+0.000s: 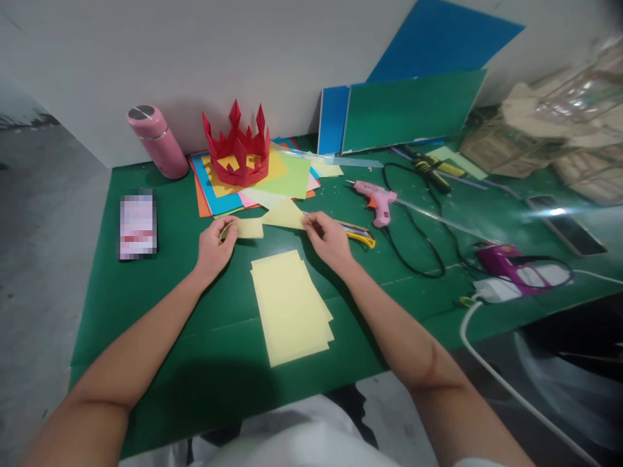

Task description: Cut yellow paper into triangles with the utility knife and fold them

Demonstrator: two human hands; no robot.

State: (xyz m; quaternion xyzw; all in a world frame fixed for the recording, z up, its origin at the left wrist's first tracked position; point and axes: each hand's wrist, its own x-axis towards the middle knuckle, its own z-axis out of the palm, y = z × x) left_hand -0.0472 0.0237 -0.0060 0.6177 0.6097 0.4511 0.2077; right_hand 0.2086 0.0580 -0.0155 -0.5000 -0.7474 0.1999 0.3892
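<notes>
My left hand (217, 246) pinches a small yellow paper piece (250, 227) between thumb and fingers. A short way to the right, my right hand (329, 239) grips the corner of another yellow paper piece (283, 215). The two pieces come close at their inner ends; whether they touch I cannot tell. Below them on the green table (214, 337) lies a loose stack of yellow paper sheets (291, 308). A yellow utility knife (359, 235) rests just beyond my right hand, partly hidden by it.
A red paper crown (240, 162) stands on coloured paper sheets (298, 178) at the back. A pink flask (160, 143) and a blurred-out flat item (137, 226) are left. To the right are a pink glue gun (377, 200), its black cable, a phone (567, 226) and a purple-and-white plug block (511, 272).
</notes>
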